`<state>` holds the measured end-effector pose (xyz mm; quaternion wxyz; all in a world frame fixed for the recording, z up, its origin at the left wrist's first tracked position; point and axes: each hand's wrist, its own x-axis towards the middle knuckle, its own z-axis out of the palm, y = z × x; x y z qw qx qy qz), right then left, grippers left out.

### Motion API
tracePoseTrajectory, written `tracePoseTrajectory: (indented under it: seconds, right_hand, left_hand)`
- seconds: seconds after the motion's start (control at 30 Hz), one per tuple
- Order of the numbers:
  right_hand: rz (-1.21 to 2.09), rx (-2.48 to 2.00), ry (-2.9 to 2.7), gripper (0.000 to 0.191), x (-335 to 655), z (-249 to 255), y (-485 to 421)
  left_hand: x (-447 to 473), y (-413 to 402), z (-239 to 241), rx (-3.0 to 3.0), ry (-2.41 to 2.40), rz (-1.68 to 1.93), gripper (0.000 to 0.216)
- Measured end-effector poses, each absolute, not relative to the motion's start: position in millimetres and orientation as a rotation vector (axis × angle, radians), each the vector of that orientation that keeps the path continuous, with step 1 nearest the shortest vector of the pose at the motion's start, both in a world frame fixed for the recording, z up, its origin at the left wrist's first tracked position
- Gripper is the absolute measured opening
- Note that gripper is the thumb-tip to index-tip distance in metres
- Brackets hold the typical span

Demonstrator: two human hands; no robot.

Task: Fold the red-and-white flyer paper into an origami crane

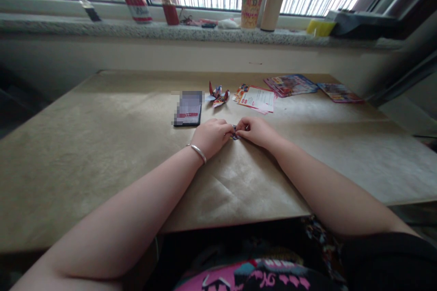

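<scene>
My left hand (213,136) and my right hand (256,131) meet near the middle of the table, fingers closed. Between their fingertips is a small piece of printed, folded paper (234,132), mostly hidden by the fingers. Both hands pinch it close to the tabletop. Just beyond my left hand lies a phone (189,108) with its screen lit. A folded paper figure (218,94) with pointed, colourful flaps stands to the right of the phone. A silver bangle (198,152) circles my left wrist.
White and orange printed sheets (257,98) lie beyond my right hand. Farther right are a stack of colourful leaflets (292,85) and another leaflet pile (339,92). The windowsill (205,32) holds a red can (136,4), a patterned cup (251,7) and a yellow item (320,27).
</scene>
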<state>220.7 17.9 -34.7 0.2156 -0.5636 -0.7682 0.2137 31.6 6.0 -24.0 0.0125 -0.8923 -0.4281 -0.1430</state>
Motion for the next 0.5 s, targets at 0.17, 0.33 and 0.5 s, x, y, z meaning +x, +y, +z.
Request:
tracePoseTrajectory:
  seconds: [0.17,0.33,0.5]
  right_hand:
    - [0.513,-1.542,-2.138,0.009,223.6,-35.7,15.6]
    - [0.443,-1.492,-2.171,0.007,227.0,-36.5,16.4]
    - [0.427,-1.466,-2.187,0.009,229.4,-37.0,16.9]
  left_hand:
    - [29.0,5.5,-23.7,-2.79,-1.189,-0.351,0.025]
    - [28.3,6.1,-24.1,-2.816,-1.152,-0.32,0.025]
    - [30.2,5.6,-22.7,-2.835,-1.19,-0.287,0.026]
